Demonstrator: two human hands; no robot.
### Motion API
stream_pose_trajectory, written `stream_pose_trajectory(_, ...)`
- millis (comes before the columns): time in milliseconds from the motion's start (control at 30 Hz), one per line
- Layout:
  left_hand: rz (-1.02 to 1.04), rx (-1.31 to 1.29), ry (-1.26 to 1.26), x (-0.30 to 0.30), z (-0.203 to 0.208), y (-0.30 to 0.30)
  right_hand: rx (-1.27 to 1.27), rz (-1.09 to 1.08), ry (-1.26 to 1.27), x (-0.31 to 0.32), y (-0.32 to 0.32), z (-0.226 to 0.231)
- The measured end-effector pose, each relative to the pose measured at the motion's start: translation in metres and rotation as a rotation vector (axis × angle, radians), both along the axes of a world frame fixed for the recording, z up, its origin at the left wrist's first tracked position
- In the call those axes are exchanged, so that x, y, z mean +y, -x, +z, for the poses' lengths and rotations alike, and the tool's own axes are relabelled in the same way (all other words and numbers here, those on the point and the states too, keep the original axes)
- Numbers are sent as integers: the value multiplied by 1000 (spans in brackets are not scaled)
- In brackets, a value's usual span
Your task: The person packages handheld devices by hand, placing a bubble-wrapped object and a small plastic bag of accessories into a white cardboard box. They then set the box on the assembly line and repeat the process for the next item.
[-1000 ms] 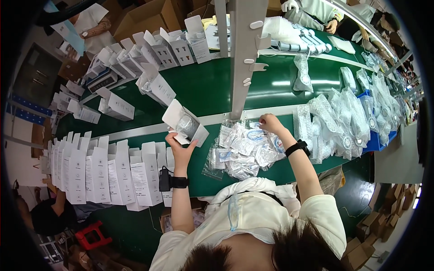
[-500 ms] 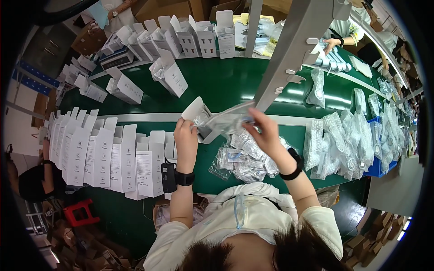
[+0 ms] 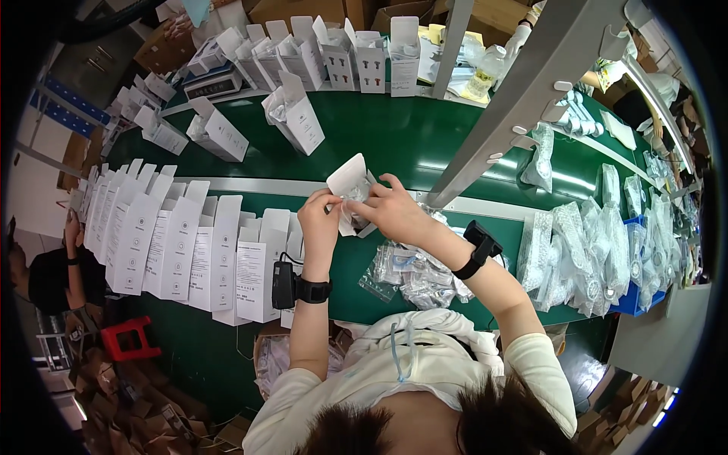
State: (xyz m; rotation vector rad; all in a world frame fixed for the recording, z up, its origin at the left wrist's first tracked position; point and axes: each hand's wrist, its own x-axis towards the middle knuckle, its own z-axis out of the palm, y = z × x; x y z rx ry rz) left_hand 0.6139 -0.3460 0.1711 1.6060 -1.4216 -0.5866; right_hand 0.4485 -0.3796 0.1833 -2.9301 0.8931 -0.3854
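An open white carton stands tilted at the middle of the bench with its flap raised. My left hand grips its left side, fingers closed at the rim. At the opening, my right hand has its fingertips on a clear plastic bag, most of which is inside the carton. What the bag contains is hard to make out. Below my right hand lies a pile of small clear packets, partly covered by my forearm.
Rows of open white cartons stand at the left. More cartons are across the green bench. Bubble-wrapped items fill a blue bin at the right. A slanted metal post rises beyond my right hand. Other people work around the bench.
My right hand has moved left and down to the carton, bringing the clear bag into its opening. My left hand still holds the carton. The whole view has shifted slightly.
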Motion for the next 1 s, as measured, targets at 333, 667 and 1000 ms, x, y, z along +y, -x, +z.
stream_pose_trajectory(333,362,-664,2,56,13,-63,-573,-37,-196,-8,25,-34)
stream_pose_trajectory(667,295,-1036,-350,87,-31,-92,-1158,-206,-1093,-50,-10,-93)
stream_pose_trajectory(1000,92,-343,-74,40,27,33,-893,-829,-260,-82,21,-101)
